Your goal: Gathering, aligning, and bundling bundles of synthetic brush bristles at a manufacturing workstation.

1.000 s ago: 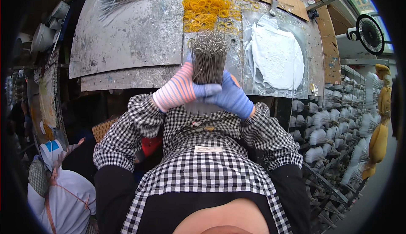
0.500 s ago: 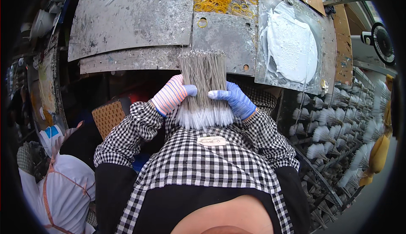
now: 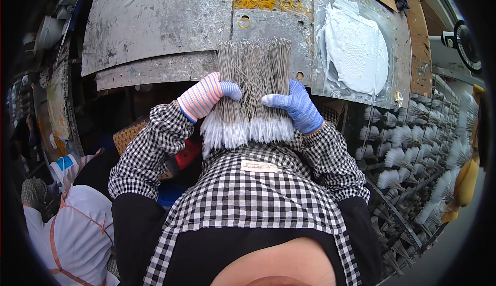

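By the near edge of the desk (image 3: pixel 160 27), in front of checked apron (image 3: pixel 248 203): bundle of twisted-wire tube brushes (image 3: pixel 253 74), looped ends (image 3: pixel 258 44) away from wearer, white bristles (image 3: pixel 227 133) twd apron. L hand (image 3: pixel 206 97), gloved pink/blue stripe, part-closed on L side of bundle, thumb on top; R hand (image 3: pixel 299 107), gloved blue, likewise on R side, thumb laid across; fingers beneath mostly hidden. Can't tell if loops touch desk. Judgement: spread w/ light, equal thumb pressure; support both sides so no brush slips; L bristle tips hang a bit lower than R, so level them; stems cross mid-bundle, best eased parallel, not forced. Vs 1 s ago: bundle was narrow, hands overlapping across it; now fanned wide, hands apart. Vs 0.5 s ago: wider again, loops further over desk in view.
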`<state>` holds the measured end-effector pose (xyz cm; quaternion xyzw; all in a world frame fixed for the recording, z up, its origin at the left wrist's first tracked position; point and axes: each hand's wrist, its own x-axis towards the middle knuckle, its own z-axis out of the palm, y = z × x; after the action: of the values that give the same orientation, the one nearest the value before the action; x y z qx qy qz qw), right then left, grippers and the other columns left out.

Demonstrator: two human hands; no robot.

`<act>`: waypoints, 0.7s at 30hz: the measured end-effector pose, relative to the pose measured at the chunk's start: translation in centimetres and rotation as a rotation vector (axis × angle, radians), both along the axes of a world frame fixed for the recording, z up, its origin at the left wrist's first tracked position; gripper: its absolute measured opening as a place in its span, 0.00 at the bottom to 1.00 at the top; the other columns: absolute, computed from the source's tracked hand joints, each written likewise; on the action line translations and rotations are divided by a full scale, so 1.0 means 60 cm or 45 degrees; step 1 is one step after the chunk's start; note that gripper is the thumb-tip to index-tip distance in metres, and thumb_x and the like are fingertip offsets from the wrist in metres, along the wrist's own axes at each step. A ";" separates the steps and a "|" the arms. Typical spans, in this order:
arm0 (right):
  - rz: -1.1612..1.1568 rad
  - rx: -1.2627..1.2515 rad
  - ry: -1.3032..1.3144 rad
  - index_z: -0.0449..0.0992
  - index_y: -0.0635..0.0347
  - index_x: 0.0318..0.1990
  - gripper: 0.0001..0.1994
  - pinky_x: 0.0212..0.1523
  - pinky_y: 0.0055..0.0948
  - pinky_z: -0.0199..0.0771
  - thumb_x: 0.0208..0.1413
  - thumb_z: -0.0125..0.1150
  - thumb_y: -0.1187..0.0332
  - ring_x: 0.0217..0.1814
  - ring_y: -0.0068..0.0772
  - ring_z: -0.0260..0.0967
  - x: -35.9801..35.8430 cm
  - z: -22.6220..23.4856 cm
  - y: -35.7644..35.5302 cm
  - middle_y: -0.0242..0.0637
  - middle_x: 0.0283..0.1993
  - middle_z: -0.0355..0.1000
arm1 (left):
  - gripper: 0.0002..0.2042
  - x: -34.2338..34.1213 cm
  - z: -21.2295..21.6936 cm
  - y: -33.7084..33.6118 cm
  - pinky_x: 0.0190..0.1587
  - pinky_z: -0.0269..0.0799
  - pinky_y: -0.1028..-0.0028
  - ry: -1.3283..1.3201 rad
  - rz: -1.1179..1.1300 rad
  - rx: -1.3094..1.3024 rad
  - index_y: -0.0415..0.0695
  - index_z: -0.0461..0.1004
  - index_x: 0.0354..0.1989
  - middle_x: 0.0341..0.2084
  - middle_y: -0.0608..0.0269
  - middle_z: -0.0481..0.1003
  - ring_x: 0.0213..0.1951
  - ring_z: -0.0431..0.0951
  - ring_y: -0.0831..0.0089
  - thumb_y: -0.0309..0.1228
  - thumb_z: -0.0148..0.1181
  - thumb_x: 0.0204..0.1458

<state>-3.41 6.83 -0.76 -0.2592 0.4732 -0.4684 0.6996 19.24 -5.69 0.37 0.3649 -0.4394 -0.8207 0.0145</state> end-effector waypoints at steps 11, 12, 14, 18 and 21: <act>0.094 -0.019 0.019 0.70 0.65 0.64 0.33 0.61 0.32 0.73 0.53 0.77 0.62 0.56 0.29 0.74 0.028 -0.005 -0.014 0.37 0.56 0.77 | 0.32 -0.033 0.025 0.049 0.58 0.75 0.68 -0.150 0.038 -0.388 0.34 0.70 0.61 0.52 0.56 0.80 0.52 0.80 0.71 0.32 0.75 0.49; 0.045 0.028 0.019 0.71 0.64 0.64 0.33 0.61 0.31 0.73 0.53 0.77 0.63 0.56 0.28 0.74 0.031 -0.010 -0.014 0.37 0.55 0.77 | 0.33 -0.035 0.025 0.053 0.58 0.75 0.68 -0.239 0.079 -0.440 0.34 0.69 0.61 0.52 0.56 0.79 0.52 0.80 0.71 0.33 0.76 0.49; 0.002 0.071 -0.096 0.72 0.64 0.62 0.31 0.60 0.30 0.74 0.52 0.77 0.66 0.55 0.27 0.75 0.025 -0.006 -0.011 0.36 0.55 0.77 | 0.33 -0.028 0.032 0.044 0.58 0.75 0.68 -0.128 0.025 -0.315 0.35 0.69 0.62 0.52 0.56 0.79 0.52 0.80 0.71 0.32 0.75 0.48; 0.016 -0.045 -0.005 0.74 0.64 0.61 0.29 0.58 0.30 0.75 0.52 0.76 0.68 0.54 0.26 0.75 0.008 0.003 0.006 0.36 0.55 0.78 | 0.30 0.000 0.027 0.025 0.59 0.73 0.69 0.007 -0.178 -0.250 0.36 0.71 0.62 0.52 0.58 0.80 0.52 0.79 0.72 0.27 0.72 0.47; 0.158 0.046 0.011 0.74 0.65 0.61 0.28 0.60 0.31 0.74 0.53 0.75 0.67 0.57 0.27 0.74 -0.014 0.014 0.012 0.38 0.56 0.78 | 0.30 0.022 0.016 0.014 0.61 0.71 0.69 -0.069 -0.144 -0.034 0.37 0.71 0.62 0.53 0.60 0.79 0.54 0.77 0.72 0.26 0.67 0.46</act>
<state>-4.25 7.54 0.09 -0.2774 0.4676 -0.4145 0.7297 20.54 -4.86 1.31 0.3613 -0.4706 -0.8040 -0.0390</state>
